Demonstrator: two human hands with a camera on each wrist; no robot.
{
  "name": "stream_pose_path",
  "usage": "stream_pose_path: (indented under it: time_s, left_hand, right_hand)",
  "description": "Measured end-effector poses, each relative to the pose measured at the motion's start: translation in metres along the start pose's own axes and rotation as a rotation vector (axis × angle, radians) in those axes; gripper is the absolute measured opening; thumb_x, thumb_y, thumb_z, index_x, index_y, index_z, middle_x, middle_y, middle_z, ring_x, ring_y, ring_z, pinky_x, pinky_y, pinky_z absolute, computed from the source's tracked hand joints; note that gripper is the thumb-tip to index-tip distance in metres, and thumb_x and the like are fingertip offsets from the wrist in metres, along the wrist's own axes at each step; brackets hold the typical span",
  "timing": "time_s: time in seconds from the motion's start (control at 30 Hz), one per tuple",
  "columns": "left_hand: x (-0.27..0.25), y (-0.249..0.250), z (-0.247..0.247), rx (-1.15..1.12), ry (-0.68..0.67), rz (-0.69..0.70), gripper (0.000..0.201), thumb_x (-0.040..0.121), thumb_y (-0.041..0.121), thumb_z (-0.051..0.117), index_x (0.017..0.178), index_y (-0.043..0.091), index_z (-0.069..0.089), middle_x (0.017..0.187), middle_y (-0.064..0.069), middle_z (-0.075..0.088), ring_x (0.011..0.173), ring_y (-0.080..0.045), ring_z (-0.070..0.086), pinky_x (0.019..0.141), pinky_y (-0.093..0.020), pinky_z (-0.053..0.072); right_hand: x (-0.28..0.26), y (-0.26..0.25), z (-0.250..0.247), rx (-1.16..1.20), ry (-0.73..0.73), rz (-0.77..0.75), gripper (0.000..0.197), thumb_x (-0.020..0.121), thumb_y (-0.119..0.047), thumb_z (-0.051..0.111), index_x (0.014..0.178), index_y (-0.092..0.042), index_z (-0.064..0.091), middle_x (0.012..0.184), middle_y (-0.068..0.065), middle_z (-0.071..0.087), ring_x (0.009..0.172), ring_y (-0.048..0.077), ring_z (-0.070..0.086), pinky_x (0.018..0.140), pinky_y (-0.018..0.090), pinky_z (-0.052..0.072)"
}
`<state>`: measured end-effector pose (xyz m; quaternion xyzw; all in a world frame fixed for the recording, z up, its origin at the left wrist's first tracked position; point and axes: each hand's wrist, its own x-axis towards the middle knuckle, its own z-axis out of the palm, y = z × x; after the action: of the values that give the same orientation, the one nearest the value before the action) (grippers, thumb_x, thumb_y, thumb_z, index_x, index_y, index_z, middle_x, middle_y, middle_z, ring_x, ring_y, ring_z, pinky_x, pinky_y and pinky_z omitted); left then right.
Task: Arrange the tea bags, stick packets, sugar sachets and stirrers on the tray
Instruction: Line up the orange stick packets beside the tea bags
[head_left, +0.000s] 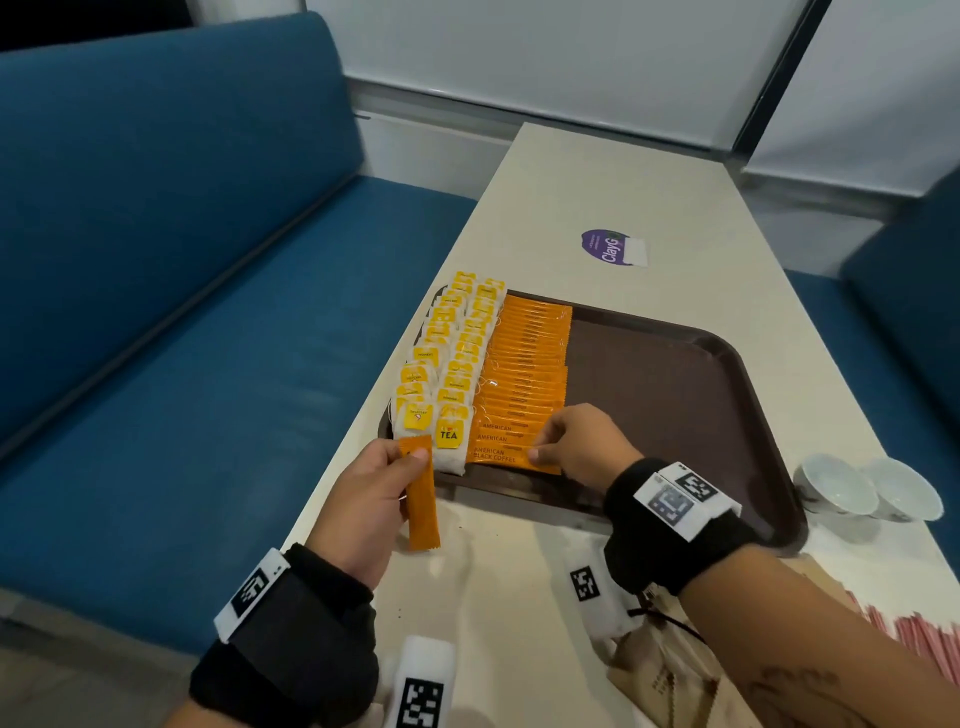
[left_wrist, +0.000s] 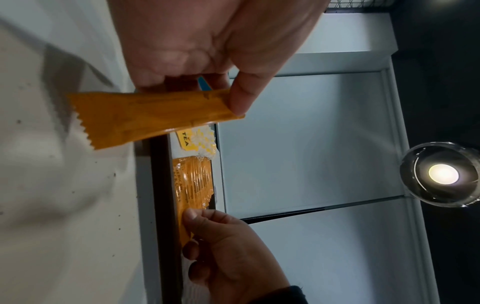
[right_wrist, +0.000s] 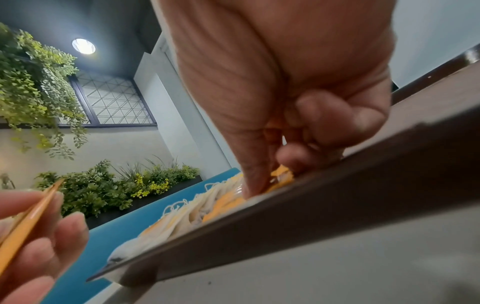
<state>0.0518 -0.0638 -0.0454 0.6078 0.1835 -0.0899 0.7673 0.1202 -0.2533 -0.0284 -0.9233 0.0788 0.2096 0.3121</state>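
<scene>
Right hand (head_left: 571, 441): nearest stick packet (head_left: 519, 460) of the orange row is pinched at its right end between thumb and fingertips, low on the tray (head_left: 675, 395), just inside the tray's near edge. Packet lies flat, overlapping the one behind it.

Left hand (head_left: 374, 493): a spare stick packet (head_left: 422, 499) is held by its upper end between thumb and fingers, hanging over the worktop (head_left: 519, 649) just outside the tray's near-left corner. It touches nothing else.

Tray: two columns of tea bags (head_left: 452, 364) are laid along the left edge, some overhanging it; the row of stick packets (head_left: 524, 374) is set just beside them. Right half of the tray is bare.

Step judged in hand: stick-packet row being finished, nearest packet squared up.

Next move judged: spare packet to be passed across and laid at the row's near end, where little room is left before the rim.

Red stirrers (head_left: 919, 629) lie at the worktop's near-right corner, not yet placed. Sugar sachets cannot be identified.
</scene>
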Motion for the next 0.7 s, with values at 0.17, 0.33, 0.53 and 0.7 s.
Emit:
stream_pose_path:
  time_s: [0.17, 0.33, 0.53, 0.7]
  left_hand:
    - [-0.0011, -0.0007, -0.0035, 0.033, 0.009, 0.036, 0.01, 0.095, 0.018, 0.05, 0.088, 0.016, 0.058, 0.082, 0.0, 0.059, 0.079, -0.016, 0.053, 0.077, -0.033, 0.044]
    - [-0.0006, -0.0013, -0.007, 0.009, 0.001, 0.033, 0.013, 0.094, 0.016, 0.051, 0.082, 0.015, 0.056, 0.064, 0.002, 0.05, 0.064, -0.013, 0.047, 0.066, -0.027, 0.042]
    - [-0.0018, -0.0044, -0.0067, -0.066, -0.046, 0.004, 0.009, 0.093, 0.011, 0.051, 0.086, 0.012, 0.057, 0.069, -0.002, 0.054, 0.061, -0.01, 0.05, 0.056, -0.022, 0.047]
    - [-0.0044, -0.0049, -0.0038, -0.108, -0.066, -0.002, 0.009, 0.094, 0.007, 0.048, 0.09, 0.011, 0.055, 0.07, -0.003, 0.06, 0.059, -0.01, 0.057, 0.049, -0.018, 0.05]
  right_hand:
    - [0.0022, -0.0002, 0.0032, 0.075, 0.059, 0.064, 0.015, 0.085, -0.019, 0.069, 0.087, -0.009, 0.058, 0.092, 0.01, 0.065, 0.066, 0.015, 0.057, 0.073, 0.03, 0.052]
    - [0.0012, -0.001, 0.0031, 0.11, 0.065, 0.112, 0.019, 0.083, -0.021, 0.071, 0.092, -0.007, 0.06, 0.093, 0.014, 0.07, 0.072, 0.018, 0.063, 0.088, 0.039, 0.054]
    - [-0.0005, -0.0047, 0.0033, 0.138, 0.096, 0.082, 0.027, 0.08, -0.014, 0.073, 0.086, -0.012, 0.047, 0.097, 0.014, 0.068, 0.07, 0.02, 0.062, 0.083, 0.039, 0.054]
    - [-0.0052, 0.0024, -0.003, 0.142, 0.09, 0.085, 0.029, 0.081, -0.012, 0.072, 0.085, -0.014, 0.044, 0.095, 0.01, 0.063, 0.071, 0.019, 0.062, 0.064, 0.029, 0.049]
